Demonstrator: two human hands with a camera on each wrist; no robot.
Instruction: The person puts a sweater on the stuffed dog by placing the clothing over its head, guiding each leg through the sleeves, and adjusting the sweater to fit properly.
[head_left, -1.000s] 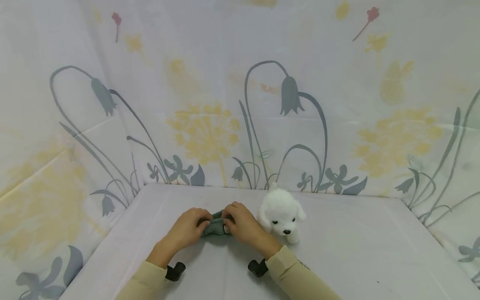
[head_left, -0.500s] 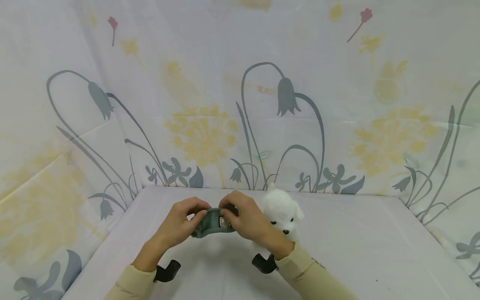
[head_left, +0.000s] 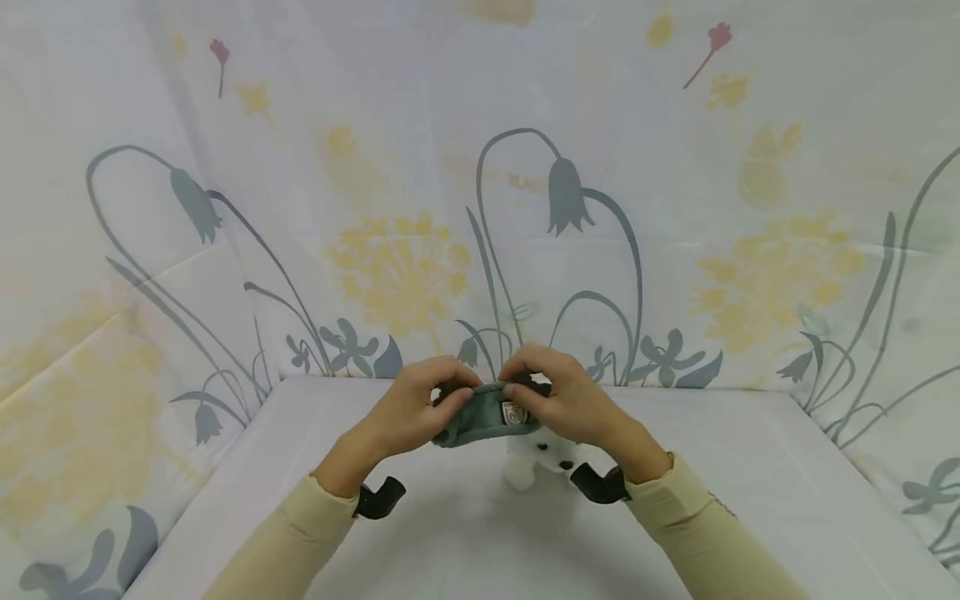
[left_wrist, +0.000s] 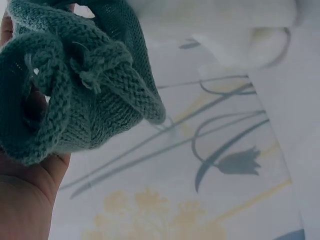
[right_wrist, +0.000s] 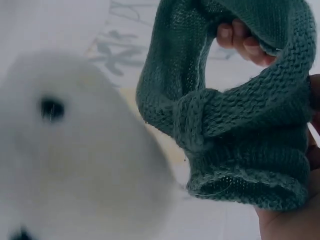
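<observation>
A small green knitted sweater point(head_left: 480, 417) with a label patch is held up between both hands, its upper edge pinched. My left hand point(head_left: 416, 404) grips its left end and my right hand point(head_left: 566, 396) its right end. Holes in the knit, through which fingertips show, appear in the right wrist view, where the sweater point(right_wrist: 250, 110) hangs spread open. Just behind it stands a white plush dog point(head_left: 551, 457), its head top hidden by the sweater and right hand. Large and blurred, the plush dog point(right_wrist: 95, 150) fills the left of the right wrist view.
Both hands are above a white-covered table point(head_left: 697, 500). A flower-printed cloth point(head_left: 405, 167) hangs around its back and sides. Black camera mounts point(head_left: 380, 497) jut inward from both wrists.
Both hands have raised the sweater off the table and carried it right, in front of the plush dog's head. The dog was fully seen beside the right hand before and is now partly covered.
</observation>
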